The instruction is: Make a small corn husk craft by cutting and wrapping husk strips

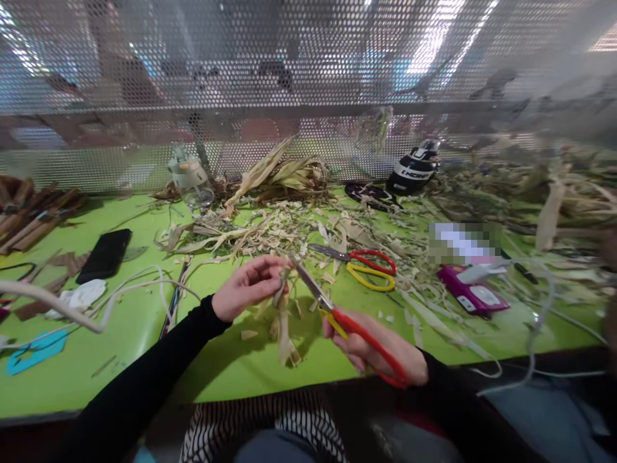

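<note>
My left hand [250, 286] pinches a strip of dry husk [283, 331] near its top, and the strip dangles over the green table. In my right hand [378, 347] is a pair of scissors [369, 337] with red and yellow handles, fingers wrapped round the grips. Their blades point up and left, with the tips close to the husk beside my left fingertips. Whether the blades touch the husk I cannot tell. A second pair of scissors [370, 269], also red and yellow, lies on the table just beyond my hands.
Husk scraps [270, 225] spread across the table's middle, with a bundle of husks [284, 173] behind. At left lie a black phone [105, 255], white cables [159, 280] and brown rolls [33, 212]. A black bottle [413, 170] and purple device [472, 289] are at right. A perforated metal screen [308, 83] stands behind.
</note>
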`<act>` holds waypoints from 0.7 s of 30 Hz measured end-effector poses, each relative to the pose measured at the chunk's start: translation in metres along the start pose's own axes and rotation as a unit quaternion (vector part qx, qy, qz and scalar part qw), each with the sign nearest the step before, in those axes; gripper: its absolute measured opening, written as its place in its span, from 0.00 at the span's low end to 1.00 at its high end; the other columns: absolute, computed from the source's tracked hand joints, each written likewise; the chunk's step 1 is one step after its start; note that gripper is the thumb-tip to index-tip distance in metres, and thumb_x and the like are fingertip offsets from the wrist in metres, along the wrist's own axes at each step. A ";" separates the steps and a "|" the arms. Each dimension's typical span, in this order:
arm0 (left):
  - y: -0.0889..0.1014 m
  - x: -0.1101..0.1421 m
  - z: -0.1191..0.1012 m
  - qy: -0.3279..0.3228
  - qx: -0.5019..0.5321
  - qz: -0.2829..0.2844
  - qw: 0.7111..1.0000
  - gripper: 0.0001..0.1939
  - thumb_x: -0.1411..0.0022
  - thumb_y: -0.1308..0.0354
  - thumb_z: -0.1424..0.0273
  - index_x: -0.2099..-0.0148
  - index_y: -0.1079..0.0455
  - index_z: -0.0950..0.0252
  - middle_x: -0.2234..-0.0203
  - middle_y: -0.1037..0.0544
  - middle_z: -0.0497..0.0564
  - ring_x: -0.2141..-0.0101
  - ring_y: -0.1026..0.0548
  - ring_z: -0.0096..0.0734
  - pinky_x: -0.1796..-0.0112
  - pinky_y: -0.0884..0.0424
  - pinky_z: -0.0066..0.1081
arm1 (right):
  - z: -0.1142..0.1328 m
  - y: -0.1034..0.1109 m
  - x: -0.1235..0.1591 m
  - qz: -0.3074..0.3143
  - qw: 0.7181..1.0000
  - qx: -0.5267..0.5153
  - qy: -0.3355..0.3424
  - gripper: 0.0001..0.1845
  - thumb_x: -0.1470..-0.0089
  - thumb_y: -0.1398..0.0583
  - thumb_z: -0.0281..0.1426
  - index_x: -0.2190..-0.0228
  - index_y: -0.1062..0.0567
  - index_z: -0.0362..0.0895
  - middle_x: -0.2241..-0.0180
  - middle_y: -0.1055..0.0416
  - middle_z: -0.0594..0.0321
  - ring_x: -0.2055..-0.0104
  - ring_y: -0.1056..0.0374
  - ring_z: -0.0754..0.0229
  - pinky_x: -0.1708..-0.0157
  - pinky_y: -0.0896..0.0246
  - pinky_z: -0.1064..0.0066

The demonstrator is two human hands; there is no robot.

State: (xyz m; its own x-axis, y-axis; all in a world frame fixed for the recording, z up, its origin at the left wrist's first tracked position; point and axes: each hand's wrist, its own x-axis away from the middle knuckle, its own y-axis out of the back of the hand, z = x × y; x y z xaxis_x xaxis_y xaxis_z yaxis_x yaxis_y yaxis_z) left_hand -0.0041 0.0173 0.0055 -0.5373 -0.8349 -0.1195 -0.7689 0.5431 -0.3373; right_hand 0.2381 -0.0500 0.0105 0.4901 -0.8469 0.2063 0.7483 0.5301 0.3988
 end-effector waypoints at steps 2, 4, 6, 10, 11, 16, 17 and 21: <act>0.005 0.000 -0.012 -0.042 -0.005 -0.048 0.998 0.21 0.46 0.39 0.71 0.49 0.34 0.60 0.74 0.27 0.46 0.72 0.26 0.25 0.71 0.32 0.24 | 0.006 0.006 -0.009 -0.072 0.972 0.212 -0.067 0.25 0.52 0.45 0.54 0.72 0.33 0.44 0.80 0.36 0.65 0.80 0.39 0.63 0.79 0.45 0.72; 0.009 0.001 -0.026 -0.100 -0.017 -0.124 0.987 0.22 0.45 0.40 0.72 0.47 0.35 0.58 0.76 0.29 0.44 0.72 0.26 0.25 0.69 0.30 0.25 | 0.005 0.008 -0.020 -0.123 0.914 0.368 -0.120 0.20 0.51 0.43 0.47 0.69 0.30 0.42 0.76 0.31 0.60 0.74 0.33 0.56 0.75 0.42 0.68; 0.013 0.001 -0.036 -0.149 -0.041 -0.204 0.967 0.18 0.47 0.39 0.73 0.52 0.32 0.59 0.75 0.30 0.44 0.72 0.27 0.24 0.68 0.30 0.24 | 0.001 0.007 -0.028 -0.130 0.881 0.435 -0.136 0.18 0.49 0.43 0.42 0.63 0.29 0.40 0.70 0.27 0.54 0.69 0.30 0.52 0.70 0.39 0.66; 0.016 0.001 -0.038 -0.128 -0.090 -0.242 0.958 0.12 0.47 0.39 0.72 0.58 0.30 0.61 0.74 0.29 0.45 0.75 0.29 0.21 0.70 0.31 0.22 | -0.005 0.015 -0.036 -0.139 0.882 0.442 -0.088 0.23 0.47 0.43 0.42 0.56 0.30 0.38 0.59 0.28 0.49 0.58 0.30 0.49 0.60 0.37 0.63; 0.016 0.001 -0.035 -0.108 -0.092 -0.242 0.960 0.12 0.47 0.38 0.71 0.58 0.30 0.61 0.74 0.28 0.45 0.75 0.29 0.21 0.71 0.32 0.22 | -0.006 0.023 -0.036 -0.153 0.880 0.444 -0.075 0.23 0.45 0.45 0.42 0.55 0.30 0.38 0.57 0.29 0.48 0.56 0.32 0.50 0.58 0.37 0.63; 0.017 0.001 -0.024 -0.066 -0.093 -0.266 0.957 0.15 0.49 0.37 0.68 0.58 0.30 0.63 0.72 0.26 0.47 0.71 0.27 0.24 0.73 0.33 0.20 | -0.025 0.088 -0.037 -0.200 0.792 0.552 -0.168 0.20 0.43 0.49 0.30 0.52 0.33 0.34 0.54 0.31 0.42 0.51 0.36 0.45 0.54 0.42 0.57; 0.017 0.001 -0.023 -0.061 -0.095 -0.272 0.956 0.16 0.50 0.36 0.67 0.58 0.30 0.64 0.72 0.26 0.47 0.71 0.27 0.24 0.72 0.33 0.21 | -0.030 0.099 -0.039 -0.191 0.790 0.555 -0.177 0.21 0.47 0.46 0.29 0.53 0.32 0.33 0.55 0.31 0.40 0.52 0.36 0.42 0.55 0.42 0.55; 0.015 0.001 -0.020 -0.033 -0.100 -0.270 0.957 0.17 0.51 0.36 0.66 0.58 0.31 0.64 0.72 0.25 0.48 0.72 0.27 0.25 0.73 0.33 0.21 | -0.043 0.115 -0.046 -0.144 0.800 0.560 -0.158 0.21 0.55 0.42 0.30 0.57 0.30 0.36 0.57 0.29 0.45 0.54 0.35 0.44 0.56 0.43 0.58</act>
State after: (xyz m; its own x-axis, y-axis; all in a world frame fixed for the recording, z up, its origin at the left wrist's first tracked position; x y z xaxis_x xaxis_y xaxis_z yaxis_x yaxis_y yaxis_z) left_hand -0.0228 0.0260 0.0186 -0.0257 -0.9989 -0.0394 -0.9829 0.0325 -0.1811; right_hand 0.3204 0.0520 0.0087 0.0994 -0.9893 0.1065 -0.1476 0.0911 0.9848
